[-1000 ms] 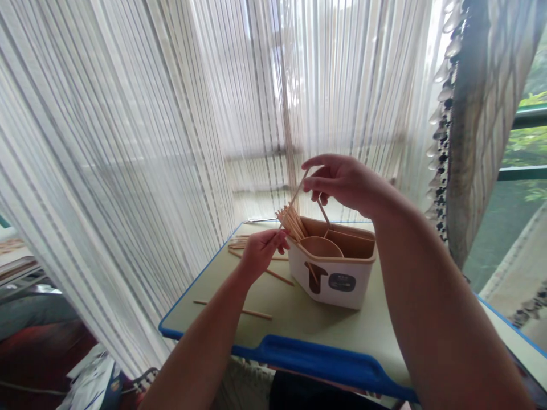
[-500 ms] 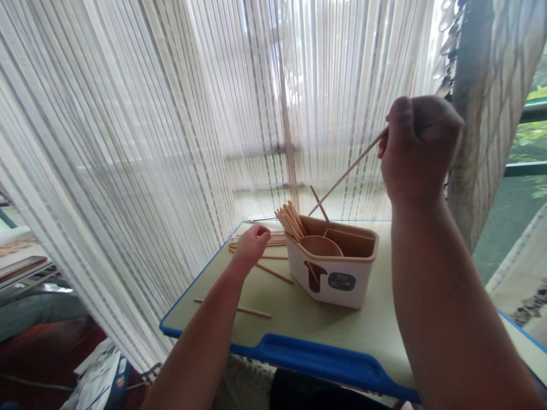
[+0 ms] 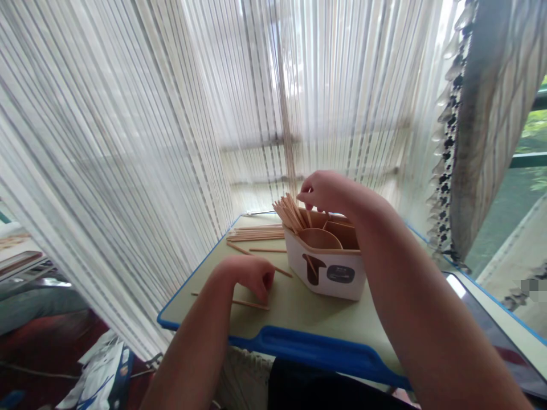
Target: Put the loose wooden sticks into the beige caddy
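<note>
My right hand (image 3: 327,192) is over the back of a white and brown utensil holder (image 3: 327,279). Its fingers pinch a wooden chopstick (image 3: 309,217) that points down into the holder. A bundle of chopsticks (image 3: 287,213) leans in the left compartment, just beside those fingers. My left hand (image 3: 254,277) is low over the table, its fingers bent down and closed at the right end of a loose chopstick (image 3: 250,304). That chopstick still lies flat on the tabletop.
More chopsticks (image 3: 256,232) lie in a row behind my left hand, with a few strays nearer. The pale table (image 3: 299,316) has a raised blue front edge (image 3: 316,347). A dark-screened tablet (image 3: 491,336) lies at right. String curtains (image 3: 171,114) hang behind.
My right hand came down and left from high up, bringing its chopstick into the holder. My left hand moved toward me, from near the row to the front chopstick.
</note>
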Tool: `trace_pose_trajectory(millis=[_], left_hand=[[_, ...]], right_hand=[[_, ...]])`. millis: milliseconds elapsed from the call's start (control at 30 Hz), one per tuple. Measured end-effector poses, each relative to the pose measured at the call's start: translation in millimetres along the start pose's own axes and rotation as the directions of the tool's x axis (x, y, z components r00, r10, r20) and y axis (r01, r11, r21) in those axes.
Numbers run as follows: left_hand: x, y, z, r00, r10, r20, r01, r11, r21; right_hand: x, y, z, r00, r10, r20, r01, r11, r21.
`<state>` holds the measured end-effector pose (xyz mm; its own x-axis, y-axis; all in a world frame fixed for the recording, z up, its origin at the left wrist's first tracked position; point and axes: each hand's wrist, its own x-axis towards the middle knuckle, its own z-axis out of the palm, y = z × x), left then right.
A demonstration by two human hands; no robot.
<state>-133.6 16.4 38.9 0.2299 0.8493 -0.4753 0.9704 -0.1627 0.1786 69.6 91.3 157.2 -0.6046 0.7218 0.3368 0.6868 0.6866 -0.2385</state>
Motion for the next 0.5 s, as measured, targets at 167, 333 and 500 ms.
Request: trace_pose_trajectory(millis=[167,333,500], left_hand=[[8.3,-1.9,3.2,0.996,0.059,0.065,-0.059,0.998,-0.01],[0.7,1.0,2.8,0.996,0.066,0.063,-0.065,0.998,-0.023],[-1.9,3.7,7.0,0.987,-0.006,0.163,0.026,0.993,-0.118]], right_hand=[[-1.7,-0.7,-3.3,0.996,0.05,0.081,-0.044,0.997,-0.067],[-3.4,10.2,-8.8,0.996,0.07,0.06,-0.069,0.998,-0.015],[-11.8,14.7,-20.1,0.995,0.098,-0.027,-0.097,0.995,0.037]])
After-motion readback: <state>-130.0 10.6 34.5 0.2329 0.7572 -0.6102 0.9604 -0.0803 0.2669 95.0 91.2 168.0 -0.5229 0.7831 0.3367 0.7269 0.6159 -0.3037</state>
